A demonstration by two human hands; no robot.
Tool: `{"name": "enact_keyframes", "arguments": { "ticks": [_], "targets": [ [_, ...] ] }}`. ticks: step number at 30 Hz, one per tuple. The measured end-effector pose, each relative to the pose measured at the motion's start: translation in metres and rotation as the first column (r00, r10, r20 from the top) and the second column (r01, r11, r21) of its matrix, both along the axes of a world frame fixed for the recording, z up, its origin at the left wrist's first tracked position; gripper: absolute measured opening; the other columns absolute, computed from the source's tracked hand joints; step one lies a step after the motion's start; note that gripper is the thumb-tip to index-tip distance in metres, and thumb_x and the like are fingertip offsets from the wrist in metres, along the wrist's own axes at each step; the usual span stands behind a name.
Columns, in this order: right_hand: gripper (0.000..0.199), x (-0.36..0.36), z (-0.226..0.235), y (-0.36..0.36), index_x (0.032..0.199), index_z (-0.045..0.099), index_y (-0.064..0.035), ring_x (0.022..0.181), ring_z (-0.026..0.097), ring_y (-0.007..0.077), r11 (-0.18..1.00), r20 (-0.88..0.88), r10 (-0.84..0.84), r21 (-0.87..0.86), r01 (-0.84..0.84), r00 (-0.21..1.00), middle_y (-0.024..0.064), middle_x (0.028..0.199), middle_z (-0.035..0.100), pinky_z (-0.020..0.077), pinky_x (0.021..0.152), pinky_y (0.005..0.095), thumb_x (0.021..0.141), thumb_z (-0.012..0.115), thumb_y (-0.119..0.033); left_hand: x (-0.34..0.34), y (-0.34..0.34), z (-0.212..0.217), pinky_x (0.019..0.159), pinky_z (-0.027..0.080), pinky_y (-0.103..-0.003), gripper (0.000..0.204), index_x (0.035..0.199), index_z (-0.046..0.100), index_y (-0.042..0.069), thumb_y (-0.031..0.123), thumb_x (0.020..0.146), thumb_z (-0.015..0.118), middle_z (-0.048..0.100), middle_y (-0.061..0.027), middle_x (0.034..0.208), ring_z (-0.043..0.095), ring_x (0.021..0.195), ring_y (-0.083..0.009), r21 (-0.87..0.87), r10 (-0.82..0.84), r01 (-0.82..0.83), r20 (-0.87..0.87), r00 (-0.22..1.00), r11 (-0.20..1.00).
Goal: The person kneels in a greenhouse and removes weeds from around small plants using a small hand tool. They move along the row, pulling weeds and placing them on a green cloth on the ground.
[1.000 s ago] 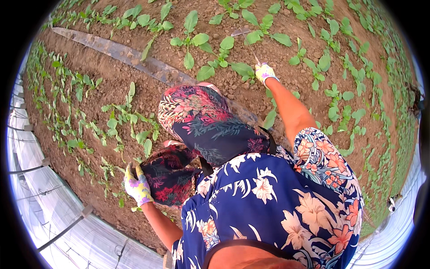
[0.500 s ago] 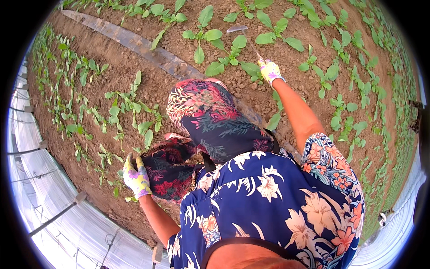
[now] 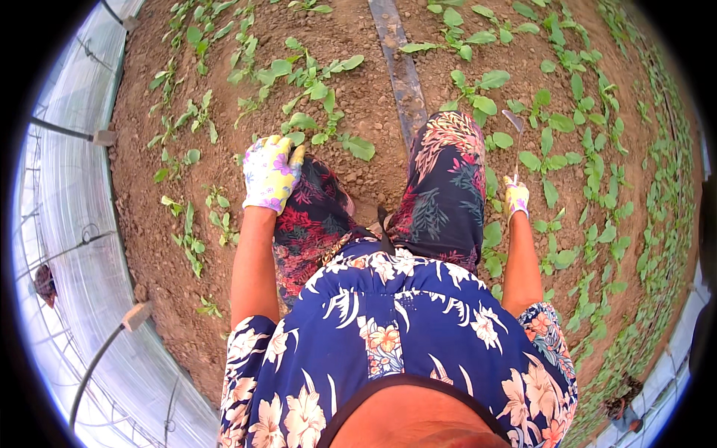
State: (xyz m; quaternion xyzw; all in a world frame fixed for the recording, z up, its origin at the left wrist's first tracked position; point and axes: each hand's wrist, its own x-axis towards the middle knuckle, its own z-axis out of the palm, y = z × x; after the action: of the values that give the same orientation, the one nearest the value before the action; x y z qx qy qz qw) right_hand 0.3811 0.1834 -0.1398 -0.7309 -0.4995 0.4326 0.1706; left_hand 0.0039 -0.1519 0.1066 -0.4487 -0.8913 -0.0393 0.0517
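My left hand (image 3: pixel 272 173), in a pale yellow glove with purple flowers, lies beside my left knee on the dark floral trousers (image 3: pixel 314 198). Its fingers look slightly bent, with nothing visible in them. On the other side, my right hand (image 3: pixel 516 198) wears a matching glove and is closed round the thin handle of a small hand hoe. The hoe's flat metal blade (image 3: pixel 513 119) is up among leafy green seedlings (image 3: pixel 551 116), above the soil or touching it; I cannot tell which. More seedlings (image 3: pixel 317 89) grow just beyond my left hand.
A dark flat strip (image 3: pixel 399 67) runs along the brown soil (image 3: pixel 366 82) between my knees and away. Clear plastic sheeting (image 3: pixel 82 246) with curved poles and blocks (image 3: pixel 137 316) borders the left side. Dense rows of plants (image 3: pixel 661 187) fill the right.
My view and body have turned left, so the strip now points straight ahead. My left hand has come up to the knee; the right, still gripping the hoe, is now lower beside my right leg.
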Motion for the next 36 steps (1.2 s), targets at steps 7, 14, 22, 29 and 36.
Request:
{"name": "enact_keyframes", "arguments": {
  "ticks": [7, 14, 22, 29, 36],
  "targets": [
    [0.025, -0.082, 0.192, -0.064, 0.101, 0.057, -0.0101, 0.047, 0.037, 0.0047, 0.991, -0.588, 0.125, 0.046, -0.122, 0.799, -0.0051, 0.063, 0.043, 0.0264, 0.039, 0.0200, 0.088, 0.060, -0.031, 0.001, -0.065, 0.012, 0.078, 0.043, -0.041, 0.022, 0.086, 0.063, 0.008, 0.029, 0.081, 0.060, 0.060, -0.0101, 0.087, 0.057, 0.088, -0.0297, 0.062, 0.008, -0.013, 0.075, 0.997, 0.998],
    [0.025, -0.186, 0.273, -0.105, 0.105, 0.056, -0.0101, 0.047, 0.040, 0.0034, 0.921, -0.606, 0.381, 0.319, -0.225, 0.699, -0.0052, 0.066, 0.047, 0.0289, 0.038, 0.0180, 0.092, 0.055, -0.031, -0.016, -0.094, 0.012, 0.072, 0.044, -0.043, 0.018, 0.083, 0.060, 0.008, 0.025, 0.083, 0.058, 0.060, -0.0106, 0.081, 0.057, 0.081, -0.0312, 0.195, -0.028, 0.027, 0.006, 1.000, 0.980],
    [0.027, -0.286, 0.173, -0.081, 0.087, 0.058, -0.0129, 0.041, 0.032, 0.0057, 0.856, -0.352, 0.440, -0.116, -0.505, 0.826, -0.0046, 0.058, 0.043, 0.0242, 0.036, 0.0226, 0.089, 0.057, -0.040, -0.041, -0.034, 0.015, 0.079, 0.042, -0.041, 0.011, 0.084, 0.059, 0.010, 0.015, 0.074, 0.060, 0.058, -0.0080, 0.087, 0.056, 0.090, -0.0286, 0.087, -0.278, 0.267, 0.164, 0.946, 0.960],
    [0.039, -0.479, 0.022, 0.008, 0.085, 0.058, -0.0083, 0.047, 0.043, 0.0120, 0.768, -0.308, 0.481, -0.302, -0.564, 0.821, -0.0011, 0.061, 0.049, 0.0372, 0.042, 0.0281, 0.089, 0.053, -0.047, -0.156, 0.076, -0.041, 0.078, 0.041, -0.041, 0.016, 0.089, 0.056, 0.009, 0.013, 0.073, 0.057, 0.058, -0.0098, 0.086, 0.057, 0.089, -0.0281, -0.060, -0.416, 0.466, 0.359, 0.835, 0.883],
    [0.040, -0.707, -0.072, 0.111, 0.091, 0.058, -0.0047, 0.053, 0.049, 0.0138, 0.800, -0.164, 0.589, -0.025, -0.600, 0.792, 0.0021, 0.066, 0.052, 0.0427, 0.046, 0.0289, 0.090, 0.052, -0.044, -0.270, 0.135, -0.110, 0.083, 0.041, -0.041, 0.029, 0.101, 0.057, 0.005, 0.012, 0.074, 0.053, 0.061, -0.0096, 0.092, 0.057, 0.094, -0.0274, -0.139, -0.362, 0.469, 0.462, 0.810, 0.872]
  ]
}}
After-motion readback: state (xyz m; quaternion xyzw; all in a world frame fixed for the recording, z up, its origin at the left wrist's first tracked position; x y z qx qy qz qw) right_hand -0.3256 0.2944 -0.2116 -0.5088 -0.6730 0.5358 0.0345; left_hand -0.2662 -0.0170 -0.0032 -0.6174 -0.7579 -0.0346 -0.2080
